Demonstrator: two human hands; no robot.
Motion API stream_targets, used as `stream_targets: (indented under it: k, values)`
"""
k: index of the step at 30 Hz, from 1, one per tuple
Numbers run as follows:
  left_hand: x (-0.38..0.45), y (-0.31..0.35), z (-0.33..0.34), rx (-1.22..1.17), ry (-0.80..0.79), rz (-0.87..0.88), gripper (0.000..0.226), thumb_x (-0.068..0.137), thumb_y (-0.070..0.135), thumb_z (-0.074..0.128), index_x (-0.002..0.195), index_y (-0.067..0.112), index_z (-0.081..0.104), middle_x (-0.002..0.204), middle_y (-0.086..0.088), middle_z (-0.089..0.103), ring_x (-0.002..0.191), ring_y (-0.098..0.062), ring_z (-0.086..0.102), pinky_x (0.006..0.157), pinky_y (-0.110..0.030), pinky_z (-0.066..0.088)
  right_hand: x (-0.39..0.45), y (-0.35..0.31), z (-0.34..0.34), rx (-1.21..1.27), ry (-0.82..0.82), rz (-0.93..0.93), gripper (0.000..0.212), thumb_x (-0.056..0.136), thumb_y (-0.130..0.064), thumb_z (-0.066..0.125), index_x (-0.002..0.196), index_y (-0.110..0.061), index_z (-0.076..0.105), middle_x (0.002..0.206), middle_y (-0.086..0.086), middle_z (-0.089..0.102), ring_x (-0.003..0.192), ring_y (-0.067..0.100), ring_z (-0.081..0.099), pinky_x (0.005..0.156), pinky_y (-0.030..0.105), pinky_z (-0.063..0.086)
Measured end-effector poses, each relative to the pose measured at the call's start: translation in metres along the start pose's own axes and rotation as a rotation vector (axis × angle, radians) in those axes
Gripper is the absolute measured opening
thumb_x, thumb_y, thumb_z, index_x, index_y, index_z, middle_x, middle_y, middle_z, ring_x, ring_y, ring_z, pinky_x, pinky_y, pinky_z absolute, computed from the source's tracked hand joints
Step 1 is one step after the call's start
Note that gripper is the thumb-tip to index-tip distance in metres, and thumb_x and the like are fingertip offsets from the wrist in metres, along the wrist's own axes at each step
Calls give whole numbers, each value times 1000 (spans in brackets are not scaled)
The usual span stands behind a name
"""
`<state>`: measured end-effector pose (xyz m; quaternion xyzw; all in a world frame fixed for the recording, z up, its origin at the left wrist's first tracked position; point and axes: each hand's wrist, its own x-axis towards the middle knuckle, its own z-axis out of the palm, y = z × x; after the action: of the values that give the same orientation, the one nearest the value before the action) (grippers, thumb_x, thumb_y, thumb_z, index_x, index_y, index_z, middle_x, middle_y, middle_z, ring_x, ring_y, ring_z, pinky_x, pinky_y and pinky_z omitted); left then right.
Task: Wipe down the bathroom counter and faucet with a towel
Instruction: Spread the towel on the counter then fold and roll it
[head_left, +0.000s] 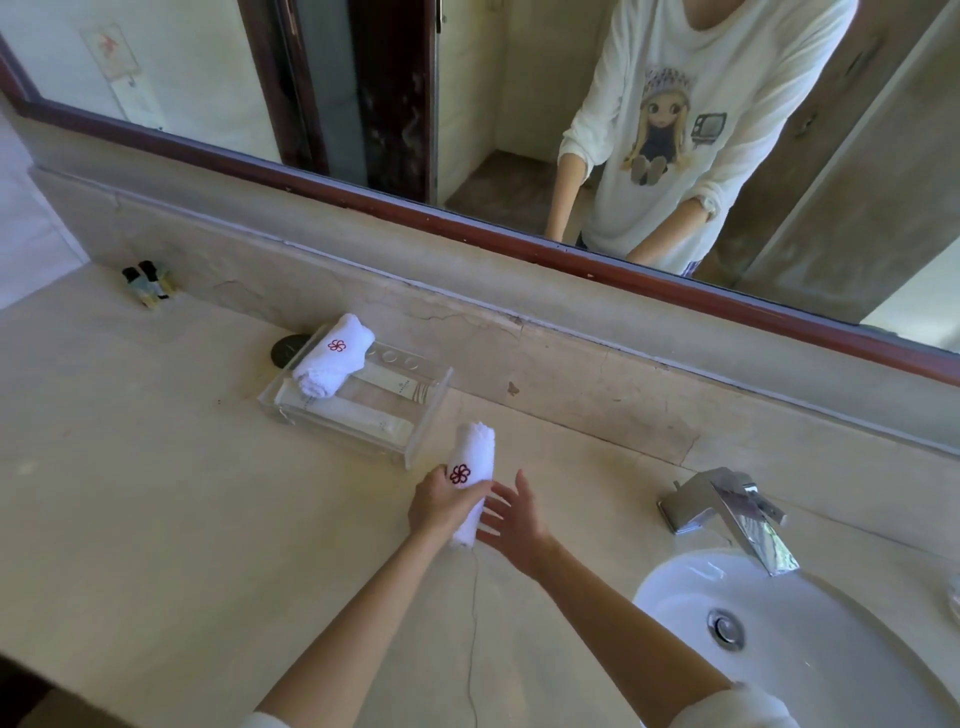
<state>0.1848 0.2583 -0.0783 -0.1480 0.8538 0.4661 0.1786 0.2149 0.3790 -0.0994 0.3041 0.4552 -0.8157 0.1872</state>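
The left hand (441, 506) holds a rolled white towel (470, 483) just above the worktop (156, 493). Its fingers curl round the middle of the roll. The towel has a small red flower mark on it, and it points up and away from the person. The right hand (511, 514) is just beside the towel, on its right. Its fingers are spread wide and it holds nothing. I cannot tell if its fingertips touch the towel.

Behind the hands, a clear tray (358, 410) sits on the worktop near the back wall. A second rolled towel (332, 356) with the same red flower lies across the left end of the tray. Some long white packets (363, 413) lie in the tray too. A round dark thing (285, 349) peeks out from behind the tray.

To the right, a shiny metal faucet (727, 512) stands on the worktop, well apart from the hands. Its spout leans over a white sink (810, 654) with a metal drain (724, 626) in it.

Far back on the left, two small bottles (148, 283) with dark caps stand in the corner. A big mirror (363, 93) with a dark red frame runs along the wall, and it shows the person in a white top with a doll picture.
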Motion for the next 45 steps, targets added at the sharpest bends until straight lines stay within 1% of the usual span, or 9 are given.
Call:
stream_targets:
  k: [5,12,16,20,24,30,34,40,45]
  values:
    - [11,2,-36,-146,17,-23,61,70,63,64,99,9,61,98,-4,64,95,-26,62,80,-32,49,-2,-1,40,-133,-68,-123,41,100,-34,32,111,-9,63,104,10,66,87,23,64,73,32,54]
    - [60,7,-105,-446,-182,5,34,72,42,63,88,12,62,95,-7,66,84,-23,61,68,-30,47,24,-15,115,-245,56,-270,25,84,-33,62,99,-13,57,93,1,64,89,18,62,80,31,50]
    - [98,8,-151,-370,-231,142,24,91,32,58,96,9,61,89,-4,64,83,-18,60,64,-23,45,56,-25,173,-210,183,-273,50,66,-36,76,102,-12,51,94,5,62,86,19,63,79,33,52]
    - [140,17,-180,-262,-257,193,30,92,37,55,100,8,58,97,-6,62,94,-23,59,67,-25,43,86,-32,216,-105,252,-307,34,78,-29,75,95,-8,54,90,9,62,79,22,62,73,37,52]
    - [159,22,-182,-253,-245,136,50,90,29,59,128,6,36,123,-9,51,106,-20,50,84,-26,37,107,-37,229,-57,375,-319,24,81,-26,73,79,-10,55,75,6,57,68,20,57,64,33,48]
    - [172,13,-175,-87,-253,282,51,88,9,54,133,6,30,125,-12,49,101,-21,49,79,-25,38,138,-45,223,-131,471,-274,30,82,-29,71,95,-7,54,78,5,54,74,23,55,70,35,47]
    - [184,6,-169,16,-153,456,45,88,5,55,130,4,38,130,-15,48,118,-29,48,95,-31,39,154,-46,224,-140,513,-272,39,84,-30,68,110,-7,49,83,5,57,70,19,58,57,29,47]
    - [183,-5,-161,265,-80,622,46,94,12,47,138,4,36,136,-17,37,123,-30,43,100,-34,41,166,-44,231,-343,618,-359,35,85,-29,61,110,-9,47,97,6,60,86,19,59,67,29,46]
    - [175,-26,-158,390,-14,800,70,70,9,73,129,9,35,119,-17,55,107,-34,58,86,-37,52,165,-38,239,-425,712,-432,29,85,-28,61,102,-7,53,89,4,61,83,23,60,70,32,47]
